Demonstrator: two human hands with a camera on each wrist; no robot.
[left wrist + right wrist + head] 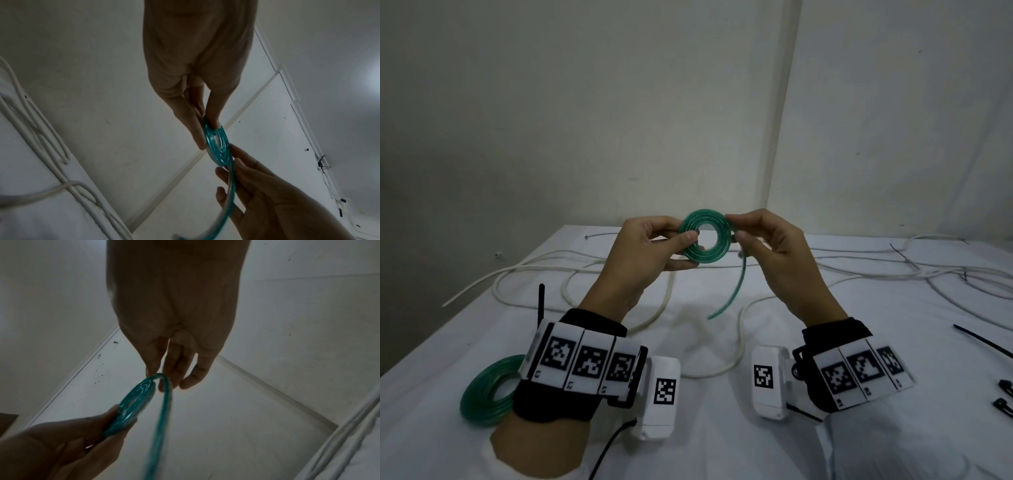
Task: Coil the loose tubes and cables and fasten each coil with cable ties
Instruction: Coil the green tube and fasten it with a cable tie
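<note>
A flat spiral coil of green tube [704, 237] is held up above the white table [722, 428]. My left hand [654, 246] pinches the coil's left side between thumb and fingers [213, 123]. My right hand [760, 236] pinches the tube at the coil's right edge, where the loose tail [729, 294] leaves and hangs down in a curve. In the right wrist view the tube [162, 386] bends over my fingertips [185, 382] and the coil [133, 404] runs to the left hand.
A second green coil [486, 394] lies at the near left, partly behind my left wrist. Loose white cables [585, 270] sprawl across the far half of the table. Black cable ties [989, 342] lie at the right edge. A wall stands behind.
</note>
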